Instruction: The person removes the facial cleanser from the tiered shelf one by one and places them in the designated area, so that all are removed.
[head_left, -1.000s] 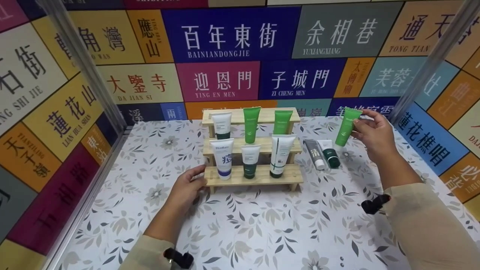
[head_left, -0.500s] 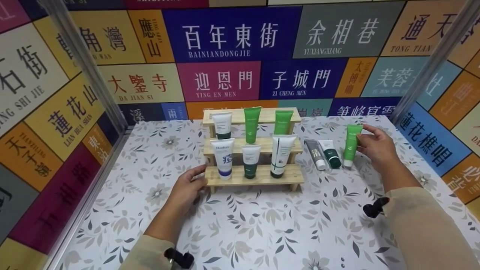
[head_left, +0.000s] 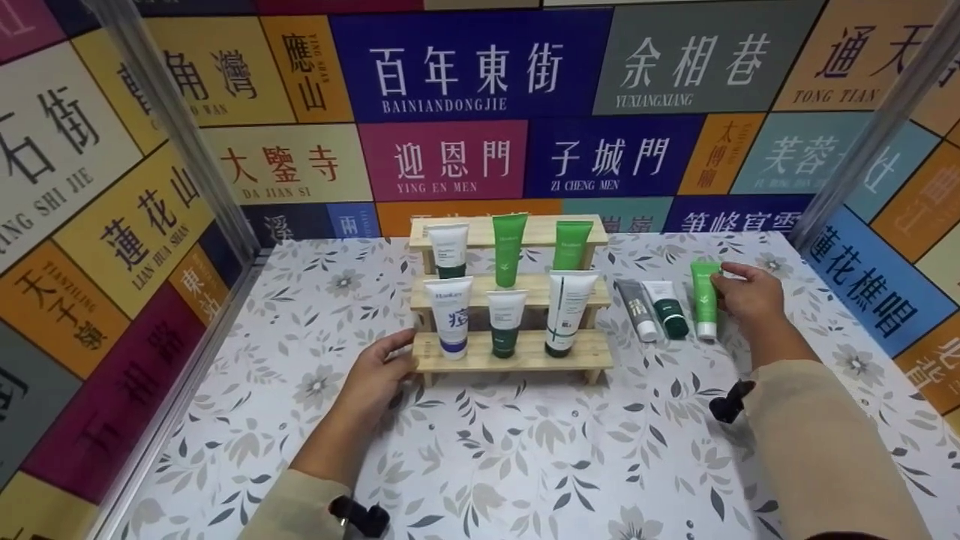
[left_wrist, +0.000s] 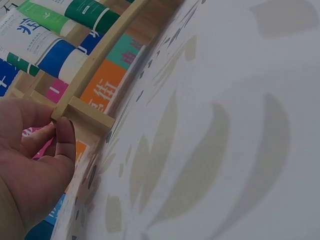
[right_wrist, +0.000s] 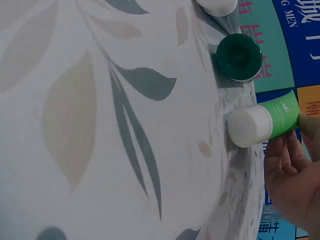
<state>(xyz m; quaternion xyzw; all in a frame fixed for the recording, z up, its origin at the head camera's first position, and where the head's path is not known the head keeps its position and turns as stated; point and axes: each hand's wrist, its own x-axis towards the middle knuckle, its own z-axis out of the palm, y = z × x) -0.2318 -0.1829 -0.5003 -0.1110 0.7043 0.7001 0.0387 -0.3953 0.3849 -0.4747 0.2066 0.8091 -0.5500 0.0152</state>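
Note:
At the left end of the bottom step of a three-tier wooden display stand (head_left: 517,363), my left hand (head_left: 380,373) pinches the board's corner between thumb and fingers, as the left wrist view shows on the wooden step (left_wrist: 92,114). My right hand (head_left: 752,296) holds a green squeeze tube (head_left: 706,298) by its right edge. That tube lies on the table or just touches it, white cap toward me. In the right wrist view its white cap (right_wrist: 248,126) faces the camera. Beside it lie a white tube with a dark green cap (head_left: 666,309) and a grey tube (head_left: 637,310).
On the stand's bottom step are a white tube with blue lettering (head_left: 451,319), a small white-and-green tube (head_left: 505,324) and a taller white tube (head_left: 568,313). Higher up stand a white-and-green tube (head_left: 449,250) and two green tubes (head_left: 508,251). Patterned panels (head_left: 465,67) enclose the table.
My right hand has lowered the green tube toward me, from raised and tilted down to the table beside the other two tubes. My left hand has stayed at the stand.

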